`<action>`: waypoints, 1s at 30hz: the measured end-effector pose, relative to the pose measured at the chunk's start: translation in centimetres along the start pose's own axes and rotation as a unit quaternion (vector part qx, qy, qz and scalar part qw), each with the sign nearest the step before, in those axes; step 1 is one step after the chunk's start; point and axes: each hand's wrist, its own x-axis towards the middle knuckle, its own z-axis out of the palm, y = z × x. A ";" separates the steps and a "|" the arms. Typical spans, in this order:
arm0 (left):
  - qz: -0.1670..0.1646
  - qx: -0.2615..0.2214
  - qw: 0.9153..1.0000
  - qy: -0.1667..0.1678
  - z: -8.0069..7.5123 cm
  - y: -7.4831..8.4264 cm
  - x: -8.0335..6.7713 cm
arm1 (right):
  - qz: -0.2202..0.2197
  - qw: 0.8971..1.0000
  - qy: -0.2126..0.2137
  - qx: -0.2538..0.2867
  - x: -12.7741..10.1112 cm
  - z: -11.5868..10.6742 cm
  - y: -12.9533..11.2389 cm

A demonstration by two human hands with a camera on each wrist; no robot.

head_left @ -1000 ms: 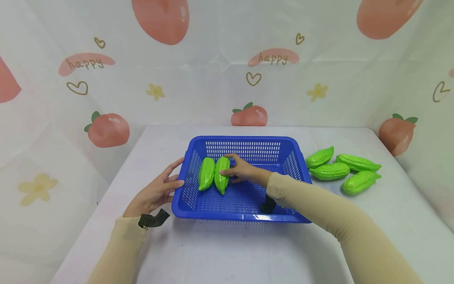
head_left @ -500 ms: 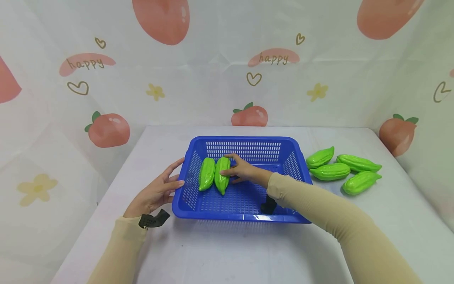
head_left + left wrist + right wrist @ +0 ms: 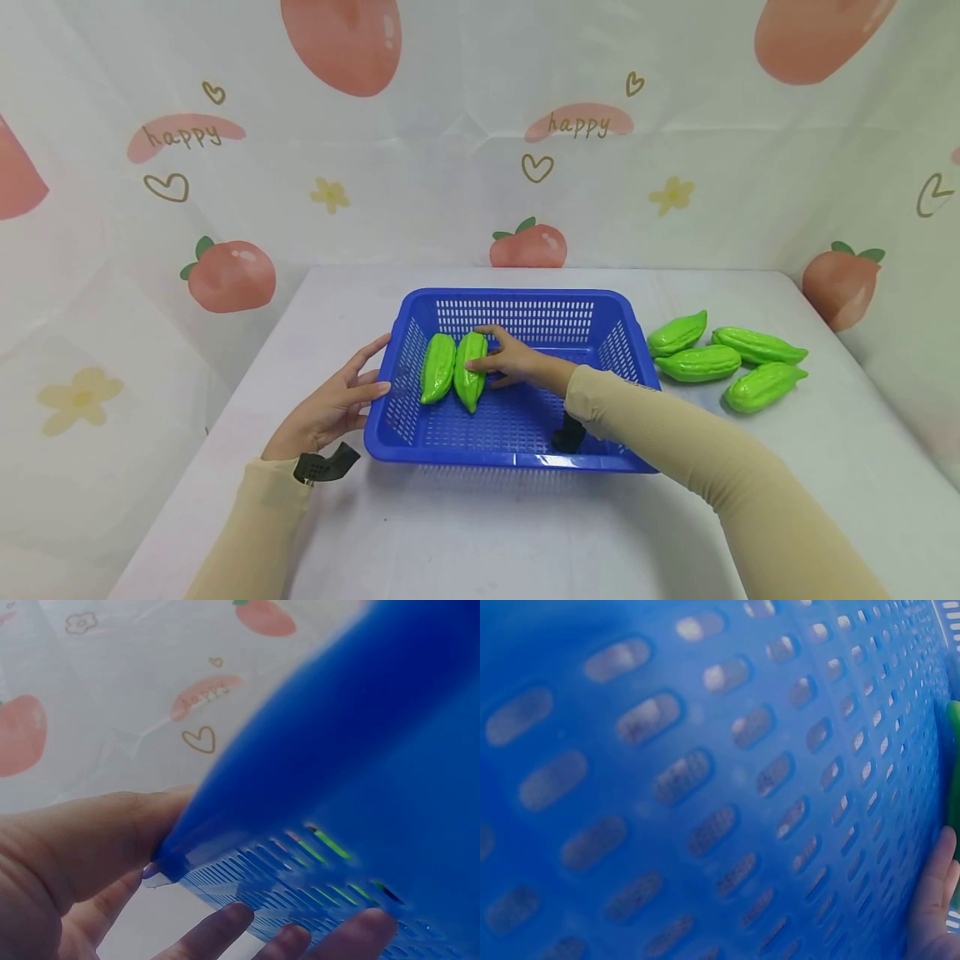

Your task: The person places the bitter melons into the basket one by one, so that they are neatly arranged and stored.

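Note:
A blue plastic basket with slotted walls stands mid-table in the head view. My left hand holds its left side, thumb over the rim and other fingers along the outer wall; the left wrist view shows these fingers against the slots. Two bright green, ridged bitter melons lie inside at the left: an outer one and, beside it, one gripped by my right hand. In the right wrist view, part of the right hand touches a green edge; most of the grip is out of frame.
Several more bitter melons lie grouped on the white table, just right of the basket. A white printed cloth hangs behind and along the sides. My right forearm crosses the basket's right front rim.

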 end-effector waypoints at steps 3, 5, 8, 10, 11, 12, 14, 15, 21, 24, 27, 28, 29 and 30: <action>0.000 0.002 1.000 0.002 0.0 0.0 0.0 | -0.001 1.000 -0.001 -0.002 0.0 0.0 0.0; 0.000 0.004 1.000 0.002 0.1 0.0 0.1 | -0.003 1.000 -0.002 -0.004 0.0 0.0 0.0; -0.001 0.005 1.000 0.004 0.1 0.0 0.1 | -0.005 1.000 0.000 -0.004 0.0 0.0 0.0; -0.002 0.006 1.000 0.006 0.1 0.0 0.1 | -0.005 1.000 0.001 -0.002 -0.1 0.0 0.0; -0.002 0.006 1.000 0.007 0.1 0.0 0.1 | -0.005 1.000 0.001 -0.002 -0.1 0.0 0.0; -0.002 0.007 1.000 0.007 0.1 0.0 0.1 | -0.005 1.000 0.001 -0.002 -0.1 0.0 0.0; -0.002 0.008 1.000 0.009 0.1 0.0 0.1 | -0.006 1.000 -0.001 -0.002 0.0 0.0 0.0; -0.002 0.008 1.000 0.009 0.1 0.0 0.1 | -0.006 1.000 -0.001 -0.002 0.0 0.0 0.0; -0.002 0.008 1.000 0.014 0.1 0.0 0.2 | -0.003 1.000 -0.003 0.000 0.1 -0.1 0.1; -0.001 0.008 1.000 0.015 0.1 -0.1 0.3 | -0.003 1.000 -0.004 0.001 0.1 -0.1 0.0; 0.000 0.011 1.000 0.015 0.1 -0.1 0.4 | -0.002 1.000 -0.005 0.002 0.1 -0.1 0.0; 0.000 0.011 1.000 0.016 0.1 -0.1 0.4 | -0.002 1.000 -0.005 0.002 0.1 -0.1 0.0; 0.000 0.013 1.000 0.016 0.2 -0.1 0.4 | -0.002 1.000 -0.005 0.003 0.1 -0.1 0.0; 0.000 0.013 1.000 0.017 0.2 -0.1 0.4 | -0.002 1.000 -0.005 0.002 0.1 -0.1 0.1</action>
